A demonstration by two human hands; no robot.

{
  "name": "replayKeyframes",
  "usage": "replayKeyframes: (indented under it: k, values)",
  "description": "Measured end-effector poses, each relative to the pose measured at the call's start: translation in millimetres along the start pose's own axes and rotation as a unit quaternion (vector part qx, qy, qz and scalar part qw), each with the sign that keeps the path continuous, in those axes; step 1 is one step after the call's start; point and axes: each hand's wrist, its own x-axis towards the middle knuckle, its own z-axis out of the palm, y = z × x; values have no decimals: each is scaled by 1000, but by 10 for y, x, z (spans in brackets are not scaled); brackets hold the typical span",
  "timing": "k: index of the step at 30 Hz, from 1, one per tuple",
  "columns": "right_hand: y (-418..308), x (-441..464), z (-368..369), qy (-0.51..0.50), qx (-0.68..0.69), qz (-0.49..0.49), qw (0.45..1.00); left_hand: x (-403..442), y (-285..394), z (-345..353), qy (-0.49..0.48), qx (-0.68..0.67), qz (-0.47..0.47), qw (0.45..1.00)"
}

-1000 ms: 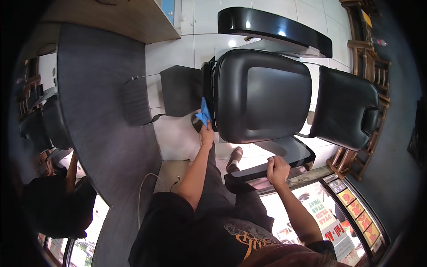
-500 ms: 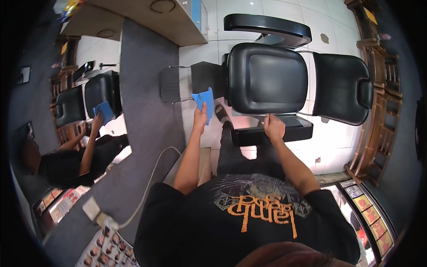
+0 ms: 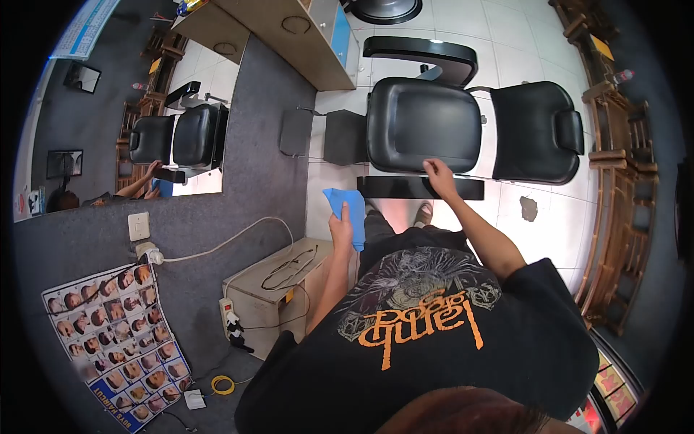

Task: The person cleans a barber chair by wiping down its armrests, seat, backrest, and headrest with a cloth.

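nearest: blk t-shirt (image 3: 416,318) w/ orange lettering. l. hand (image 3: 342,228) is out in front, fingers gripping a blue cloth (image 3: 353,206), thumb on top; cloth shows above the hand & down its r. side, by the leg-rest end of the near armrest (image 3: 419,189). r. hand (image 3: 438,178) is over that armrest at the near edge of the seat (image 3: 426,119); fingers bent, can't tell how far closed or if they touch the leather. sandaled foot (image 3: 425,212) below.

to the l., low wooden box (image 3: 249,293) w/ a loose cable on top, power strip (image 3: 228,309) at its side; "boys haircut" poster (image 3: 116,340) nearby.

seat belongs to a blk barber chair: leg rest (image 3: 345,137) at l., backrest (image 3: 531,134) at r., far armrest (image 3: 434,50) beyond. wall mirror (image 3: 188,137) at l. reflects the chair & part of the person. farther: wooden cabinet (image 3: 307,43) upper l., bamboo bench (image 3: 622,195) far r., plastic bottle (image 3: 624,75) near its upper end.
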Motion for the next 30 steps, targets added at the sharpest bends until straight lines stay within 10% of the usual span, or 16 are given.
replayKeyframes:
  k: [11,20,22,24,27,30]
  values:
    - [1114,-2250,-1586,26,39,329,943,-810,228,798,-271,77,146,948]
    - [-342,-3178,-1522,-50,279,302,910,-1543,-711,1394,-377,167,162,896]
    - [-375,-3293,-1511,-50,430,396,809,-1892,-952,1516,-391,177,205,879]
    - [-298,-3383,-1517,-83,585,409,696,-2160,-952,1515,-500,205,192,819]
    - [-157,-3433,-1509,105,621,372,681,-2359,-910,1439,-639,277,263,667]
    - [380,-3425,-1634,72,697,320,638,-2537,-610,1439,-679,310,264,611]
